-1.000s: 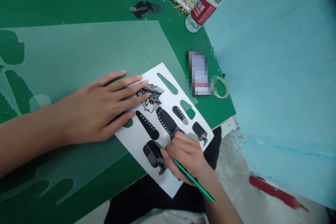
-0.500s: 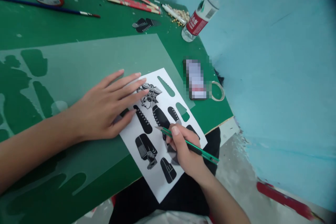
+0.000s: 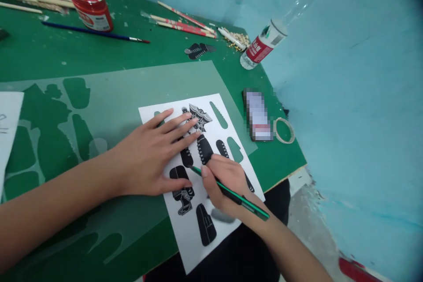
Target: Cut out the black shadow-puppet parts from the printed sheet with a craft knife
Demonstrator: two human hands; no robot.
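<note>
A white paper sheet (image 3: pixel 194 251) printed with black puppet-like figure parts lies over the table's near edge. Several shapes are cut out of it, with green showing through. My left hand (image 3: pixel 158 154) rests flat on the sheet, fingers spread, partly covering a printed head (image 3: pixel 200 114). In my right hand (image 3: pixel 228 180) is a slim green craft knife (image 3: pixel 231 195), gripped like a pen. Its tip is at the lower end of a black laced piece (image 3: pixel 187 157), just right of my left hand. My right hand hides part of the prints near the middle.
Beneath the sheet is a translucent sheet with cut-out shapes (image 3: pixel 139 81). Along the back are an open red paint jar (image 3: pixel 92 11), a paintbrush (image 3: pixel 95 33), wrapped chopsticks (image 3: pixel 185 26), cut black pieces (image 3: pixel 199 50) and a bottle (image 3: pixel 259 48). A phone (image 3: pixel 258 114) and tape roll (image 3: pixel 284 131) lie right.
The view has shifted, so things appear lower and farther right. My left hand has moved down the sheet, its thumb now beside the lower print. The knife tip has moved onto the laced piece's lower end.
</note>
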